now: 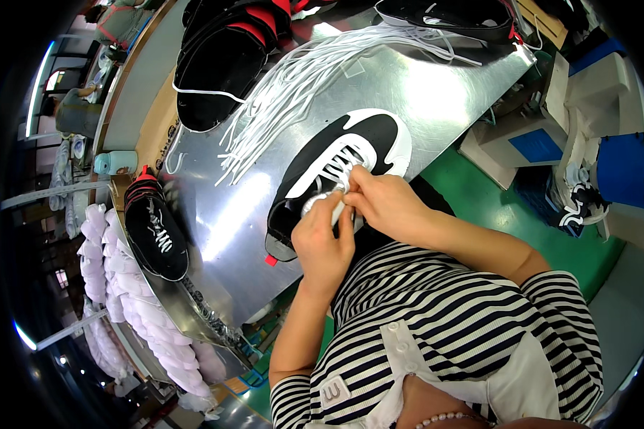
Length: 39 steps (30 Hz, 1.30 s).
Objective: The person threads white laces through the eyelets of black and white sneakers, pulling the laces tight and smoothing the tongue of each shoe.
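while white crossings already span the toe end of the throat on the black-and-white low-cut shoe (pixel 309 159), lacing looks partway by my read; shoe lies on the shiny bare-metal tabletop (pixel 390 77), toe pointing to the upper right, heel with its red tab at the lower left; left hand (pixel 323 239) has thumb and fingers pinched on the white cord shoelace (pixel 338 164) near the collar; right hand (pixel 385 204) is pinched on it too, just beside the left; fingers hide the collar-end eyelets, so can't tell how many rows remain; likely left: those last rows plus the loose ends; no finished bow visible; spare stock: fanned bundle of long white laces (pixel 286 93) beyond the shoe, neither hand on it; black shoe with red heel trim (pixel 150 239) at the left edge already shows white crossings, too small to tell if complete; nested black shoes with red trim (pixel 218 71) at upper left, one white strand draped across, lacing state unclear; black shoe at top right (pixel 454 13), can't judge either
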Available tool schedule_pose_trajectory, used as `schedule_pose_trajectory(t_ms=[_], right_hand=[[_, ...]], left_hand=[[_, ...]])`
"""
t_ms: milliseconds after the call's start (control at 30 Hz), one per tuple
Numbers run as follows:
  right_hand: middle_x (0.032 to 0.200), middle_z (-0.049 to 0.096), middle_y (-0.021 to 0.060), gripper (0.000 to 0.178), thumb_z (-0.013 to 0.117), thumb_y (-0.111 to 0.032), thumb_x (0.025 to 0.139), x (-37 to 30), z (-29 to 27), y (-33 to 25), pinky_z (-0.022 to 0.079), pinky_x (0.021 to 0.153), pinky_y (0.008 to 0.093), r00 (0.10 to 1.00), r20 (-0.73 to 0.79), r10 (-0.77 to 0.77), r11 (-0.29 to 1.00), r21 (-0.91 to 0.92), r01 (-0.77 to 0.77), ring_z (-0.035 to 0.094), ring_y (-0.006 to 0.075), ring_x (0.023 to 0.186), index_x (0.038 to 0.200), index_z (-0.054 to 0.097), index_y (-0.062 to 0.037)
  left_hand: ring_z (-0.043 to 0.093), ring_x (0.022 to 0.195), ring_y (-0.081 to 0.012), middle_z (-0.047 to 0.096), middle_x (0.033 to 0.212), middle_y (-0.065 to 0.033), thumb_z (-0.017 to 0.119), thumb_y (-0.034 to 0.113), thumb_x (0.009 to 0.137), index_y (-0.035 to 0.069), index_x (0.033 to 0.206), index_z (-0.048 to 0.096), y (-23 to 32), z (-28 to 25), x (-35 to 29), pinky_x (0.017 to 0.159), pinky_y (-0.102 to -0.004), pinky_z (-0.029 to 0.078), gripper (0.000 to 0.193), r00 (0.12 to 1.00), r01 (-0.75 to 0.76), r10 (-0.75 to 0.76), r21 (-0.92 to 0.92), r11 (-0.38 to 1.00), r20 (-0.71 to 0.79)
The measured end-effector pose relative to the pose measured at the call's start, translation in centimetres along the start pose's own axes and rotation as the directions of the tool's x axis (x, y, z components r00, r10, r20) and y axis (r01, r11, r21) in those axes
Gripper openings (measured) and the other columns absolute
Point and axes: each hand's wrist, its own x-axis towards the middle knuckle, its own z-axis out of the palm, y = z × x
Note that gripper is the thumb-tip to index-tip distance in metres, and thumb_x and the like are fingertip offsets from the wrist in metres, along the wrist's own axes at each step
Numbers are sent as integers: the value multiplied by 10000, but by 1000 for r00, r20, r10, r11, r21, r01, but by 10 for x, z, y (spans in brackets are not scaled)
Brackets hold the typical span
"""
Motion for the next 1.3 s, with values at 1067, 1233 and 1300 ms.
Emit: schedule_pose_trajectory(t_ms=[1067,1233,1300], right_hand=[[790,581,0,230,531,-128,998,15,-19,18,427,644,222,985,-164,-56,952,289,102,517,64,721,1186,576,-3],[774,542,-12,193,507,-144,1015,31,-5,-2,347,568,179,997,44,-69,812,583,30,446,40,651,1161,571,-34],[796,564,-5,167,506,-147,1019,35,-11,-14,340,542,170,986,157,-58,761,646,-59,453,41,636,1153,543,-53]], left_hand=[[560,1080,-178,564,1235,-88,601,-25,926,27,1306,478,-19,-14,-116,899,-288,459,402,696,266,-695,-964,20,178],[583,1166,-288,628,1285,-68,743,274,854,94,1308,552,-27,-36,-94,991,-471,464,524,758,34,-598,-931,-364,261],[578,1195,-303,635,1265,-96,751,229,834,97,1333,557,-47,-63,-88,1069,-517,420,551,774,-69,-632,-986,-154,44]])
